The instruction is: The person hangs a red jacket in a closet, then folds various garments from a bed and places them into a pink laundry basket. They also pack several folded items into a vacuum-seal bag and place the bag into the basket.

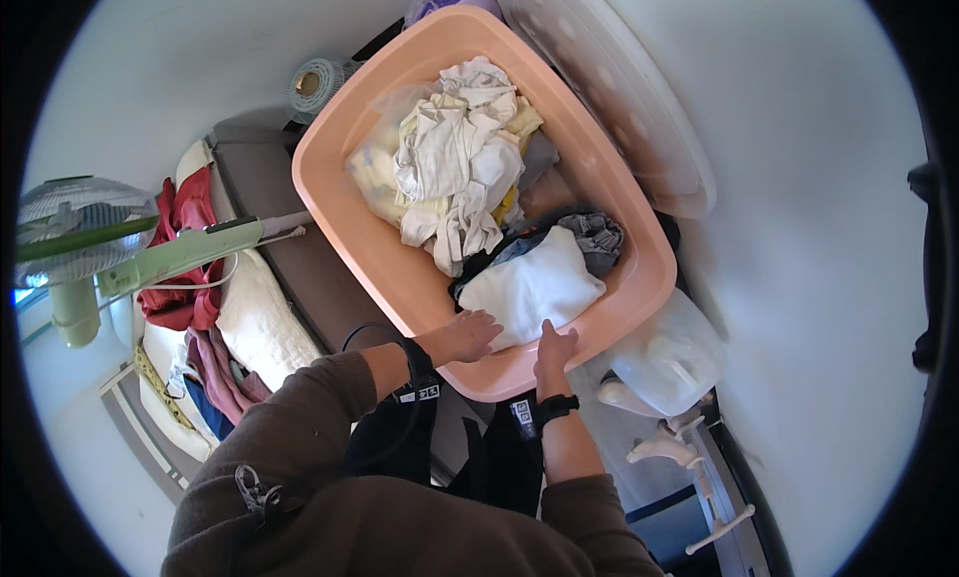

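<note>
White cloth point(537, 289) in a peach tub point(392, 269) lies just beyond unclasped fingers: left hand point(466, 336) outstretched, right hand point(554, 353) thumb apart.

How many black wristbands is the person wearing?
2. One black wristband circles the wrist behind the left hand; the other black wristband circles the wrist behind the right hand. Brown sleeves could hide more.

Home, likely a bedroom: peach tub point(395, 269) of clothes point(455, 167) right at left hand point(468, 337) and right hand point(555, 349); cream-covered bed or couch point(265, 322) with strewn red garments point(185, 302), household fan point(185, 256), both left of left hand.
</note>
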A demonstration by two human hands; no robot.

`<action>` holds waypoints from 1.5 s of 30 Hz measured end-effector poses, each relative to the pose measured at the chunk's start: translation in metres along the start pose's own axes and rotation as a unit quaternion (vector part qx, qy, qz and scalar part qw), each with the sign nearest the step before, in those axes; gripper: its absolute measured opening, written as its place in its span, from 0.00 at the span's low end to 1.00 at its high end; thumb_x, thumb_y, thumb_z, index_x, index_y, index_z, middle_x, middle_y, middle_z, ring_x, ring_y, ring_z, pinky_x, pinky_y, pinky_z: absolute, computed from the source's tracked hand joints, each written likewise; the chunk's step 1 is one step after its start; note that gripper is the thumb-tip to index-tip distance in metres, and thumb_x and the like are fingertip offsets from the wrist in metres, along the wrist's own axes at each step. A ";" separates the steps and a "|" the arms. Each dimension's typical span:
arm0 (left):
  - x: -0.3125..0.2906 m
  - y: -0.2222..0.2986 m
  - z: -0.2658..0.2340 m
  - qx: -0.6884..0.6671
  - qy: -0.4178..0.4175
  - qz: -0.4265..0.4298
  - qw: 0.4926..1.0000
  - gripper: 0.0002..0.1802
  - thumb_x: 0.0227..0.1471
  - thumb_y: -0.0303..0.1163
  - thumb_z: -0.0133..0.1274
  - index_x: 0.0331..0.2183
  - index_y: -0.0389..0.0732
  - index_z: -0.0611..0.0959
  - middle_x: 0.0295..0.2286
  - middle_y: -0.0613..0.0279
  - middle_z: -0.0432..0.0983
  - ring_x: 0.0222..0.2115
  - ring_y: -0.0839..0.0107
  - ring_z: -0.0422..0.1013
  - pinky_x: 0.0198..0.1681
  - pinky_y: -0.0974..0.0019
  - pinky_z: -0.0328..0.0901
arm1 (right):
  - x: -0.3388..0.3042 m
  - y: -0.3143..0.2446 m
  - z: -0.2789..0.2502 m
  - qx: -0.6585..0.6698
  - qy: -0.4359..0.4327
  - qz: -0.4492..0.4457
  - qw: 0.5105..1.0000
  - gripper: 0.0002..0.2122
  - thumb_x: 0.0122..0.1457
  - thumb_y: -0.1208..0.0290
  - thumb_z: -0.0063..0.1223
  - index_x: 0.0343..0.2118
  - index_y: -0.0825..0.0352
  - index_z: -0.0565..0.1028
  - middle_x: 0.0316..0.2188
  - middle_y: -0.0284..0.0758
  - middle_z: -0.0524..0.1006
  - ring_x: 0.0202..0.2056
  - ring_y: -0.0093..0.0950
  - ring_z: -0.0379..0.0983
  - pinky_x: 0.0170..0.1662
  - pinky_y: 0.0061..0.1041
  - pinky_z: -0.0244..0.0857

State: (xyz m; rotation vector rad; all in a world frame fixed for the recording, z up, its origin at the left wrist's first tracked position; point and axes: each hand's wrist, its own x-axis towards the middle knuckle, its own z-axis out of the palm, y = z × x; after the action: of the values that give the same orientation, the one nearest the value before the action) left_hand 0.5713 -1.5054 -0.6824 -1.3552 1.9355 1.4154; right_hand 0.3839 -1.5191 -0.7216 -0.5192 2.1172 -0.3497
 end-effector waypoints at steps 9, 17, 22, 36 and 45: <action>0.093 -0.088 -0.041 0.184 0.175 -0.012 0.967 0.25 0.50 0.38 0.55 0.49 0.38 0.79 0.55 0.52 0.67 0.63 0.50 0.54 0.65 0.48 0.49 | 0.028 -0.035 0.083 0.005 -0.188 -0.272 0.944 0.20 0.59 0.72 0.55 0.54 0.70 0.68 0.50 0.47 0.73 0.48 0.39 0.74 0.47 0.35 0.71; 0.232 -0.123 -0.131 0.496 0.168 0.055 0.850 0.24 0.50 0.40 0.50 0.50 0.45 0.81 0.58 0.57 0.66 0.61 0.55 0.58 0.67 0.48 0.44 | 0.119 -0.044 0.121 0.001 -0.174 -0.239 0.955 0.14 0.59 0.70 0.56 0.46 0.70 0.74 0.43 0.46 0.79 0.43 0.38 0.79 0.47 0.32 0.71; 0.261 -0.177 -0.152 0.530 0.139 0.039 0.836 0.28 0.55 0.38 0.45 0.58 0.48 0.75 0.60 0.66 0.65 0.60 0.64 0.59 0.62 0.51 0.49 | 0.125 -0.034 0.135 0.014 -0.182 -0.221 0.958 0.14 0.61 0.70 0.56 0.47 0.71 0.74 0.42 0.42 0.80 0.44 0.31 0.78 0.49 0.28 0.70; 0.122 -0.241 -0.149 0.426 0.166 0.061 0.887 0.17 0.46 0.37 0.53 0.39 0.41 0.82 0.37 0.56 0.75 0.47 0.58 0.68 0.57 0.57 0.55 | 0.168 -0.113 0.200 -0.108 -0.088 -0.387 0.911 0.19 0.54 0.70 0.58 0.48 0.71 0.72 0.46 0.50 0.75 0.49 0.49 0.71 0.53 0.43 0.65; 0.109 -0.246 -0.138 0.353 0.185 0.051 0.916 0.18 0.45 0.36 0.54 0.40 0.42 0.81 0.40 0.58 0.72 0.50 0.58 0.64 0.59 0.57 0.55 | 0.246 -0.160 0.255 -0.088 -0.143 -0.221 0.961 0.34 0.56 0.57 0.61 0.61 0.72 0.62 0.61 0.48 0.65 0.60 0.44 0.63 0.61 0.36 0.57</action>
State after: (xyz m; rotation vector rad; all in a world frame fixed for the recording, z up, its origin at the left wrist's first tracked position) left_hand 0.7635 -1.6843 -0.8321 -1.2118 2.4403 0.3890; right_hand 0.5081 -1.7915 -0.9690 -1.0885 1.7483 -0.3141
